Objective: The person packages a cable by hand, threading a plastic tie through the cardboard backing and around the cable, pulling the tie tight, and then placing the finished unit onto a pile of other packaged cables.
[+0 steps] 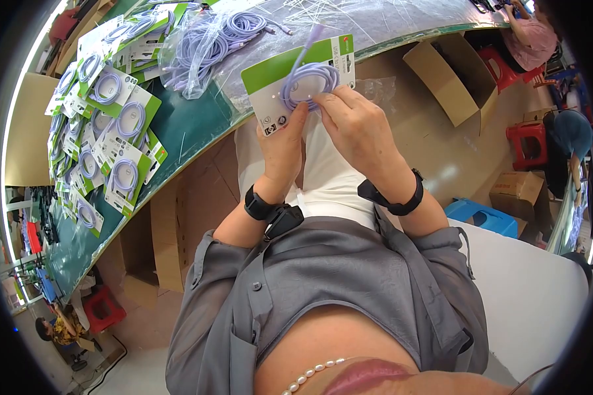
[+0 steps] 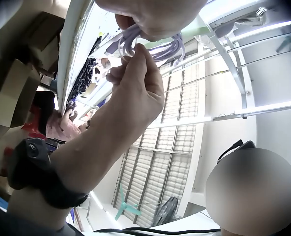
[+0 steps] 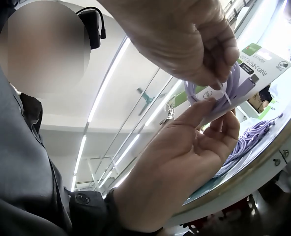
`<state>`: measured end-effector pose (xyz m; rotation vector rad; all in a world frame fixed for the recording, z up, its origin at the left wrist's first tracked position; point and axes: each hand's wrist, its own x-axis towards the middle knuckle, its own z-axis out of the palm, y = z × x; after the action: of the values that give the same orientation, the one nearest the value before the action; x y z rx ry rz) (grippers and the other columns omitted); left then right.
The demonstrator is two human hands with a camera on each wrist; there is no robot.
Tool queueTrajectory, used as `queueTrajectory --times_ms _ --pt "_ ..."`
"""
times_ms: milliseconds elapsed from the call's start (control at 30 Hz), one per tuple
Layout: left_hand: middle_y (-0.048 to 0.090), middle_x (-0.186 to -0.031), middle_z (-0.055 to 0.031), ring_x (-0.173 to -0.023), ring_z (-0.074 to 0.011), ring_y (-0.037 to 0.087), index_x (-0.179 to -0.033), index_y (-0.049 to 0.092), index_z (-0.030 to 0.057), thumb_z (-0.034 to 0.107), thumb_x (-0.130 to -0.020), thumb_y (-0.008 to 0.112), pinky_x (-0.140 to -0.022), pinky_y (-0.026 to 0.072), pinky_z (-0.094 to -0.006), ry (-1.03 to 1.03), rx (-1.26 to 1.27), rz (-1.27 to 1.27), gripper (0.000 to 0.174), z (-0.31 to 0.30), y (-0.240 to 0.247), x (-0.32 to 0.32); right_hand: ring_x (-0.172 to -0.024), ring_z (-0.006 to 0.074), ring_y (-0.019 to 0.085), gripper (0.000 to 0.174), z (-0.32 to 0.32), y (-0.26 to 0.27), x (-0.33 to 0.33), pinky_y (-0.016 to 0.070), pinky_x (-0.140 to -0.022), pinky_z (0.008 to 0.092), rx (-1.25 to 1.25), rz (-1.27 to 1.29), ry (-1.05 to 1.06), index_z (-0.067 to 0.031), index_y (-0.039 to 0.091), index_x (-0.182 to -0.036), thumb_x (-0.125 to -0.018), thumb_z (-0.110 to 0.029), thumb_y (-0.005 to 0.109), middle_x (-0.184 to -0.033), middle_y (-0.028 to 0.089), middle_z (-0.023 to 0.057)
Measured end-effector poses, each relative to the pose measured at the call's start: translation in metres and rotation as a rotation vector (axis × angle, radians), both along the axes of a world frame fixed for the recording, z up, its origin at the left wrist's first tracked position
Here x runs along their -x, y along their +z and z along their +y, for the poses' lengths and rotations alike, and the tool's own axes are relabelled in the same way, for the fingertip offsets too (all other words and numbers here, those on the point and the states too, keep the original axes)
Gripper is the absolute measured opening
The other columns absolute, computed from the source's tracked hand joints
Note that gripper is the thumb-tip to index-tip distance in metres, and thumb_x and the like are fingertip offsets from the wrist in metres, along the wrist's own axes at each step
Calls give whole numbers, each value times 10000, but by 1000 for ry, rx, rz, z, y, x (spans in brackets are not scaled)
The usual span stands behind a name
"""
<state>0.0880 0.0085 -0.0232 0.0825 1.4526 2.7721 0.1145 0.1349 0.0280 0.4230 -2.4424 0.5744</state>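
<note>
In the head view a green and white cable card [image 1: 263, 81] is held up in front of the body, with a coiled lilac USB cable [image 1: 288, 99] against its face. My left hand [image 1: 283, 150] grips the card's lower edge, thumb on the front by the coil and fingers behind. The right hand [image 1: 361, 128] is at the coil's right side. In the right wrist view its fingertips pinch a thin white tie [image 3: 226, 93] that crosses the coil. One cable plug [image 3: 254, 78] sticks out over the card there.
Many carded lilac cables [image 1: 105, 125] lie piled on the green table [image 1: 190, 117] at left. Behind the card are a clear bag of loose cables [image 1: 194, 56] and scattered white ties [image 1: 316, 12]. An open cardboard box [image 1: 441, 85] and a blue stool [image 1: 482, 217] stand at right.
</note>
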Motion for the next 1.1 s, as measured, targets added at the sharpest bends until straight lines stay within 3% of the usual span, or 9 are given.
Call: queueTrajectory --times_ms 367,1100 --pt "584 -1098 -77 -962 -145 582 -1190 500 -2 -45 -837 609 -836 481 -270 -66 -16 -43 372 -5 -7 4 -736 251 603 171 2 0 0 507 -629 342 -14 7 -3 -13 629 -929 -758 -16 629 -806 579 87" --pt "616 -1031 -61 -899 -128 598 -1126 548 0 -8 -825 646 -782 487 -246 -38 24 -31 317 -5 -12 3 -755 274 608 149 2 1 -1 509 -633 355 -23 -24 7 -10 623 -914 -765 -23 620 -830 586 100"
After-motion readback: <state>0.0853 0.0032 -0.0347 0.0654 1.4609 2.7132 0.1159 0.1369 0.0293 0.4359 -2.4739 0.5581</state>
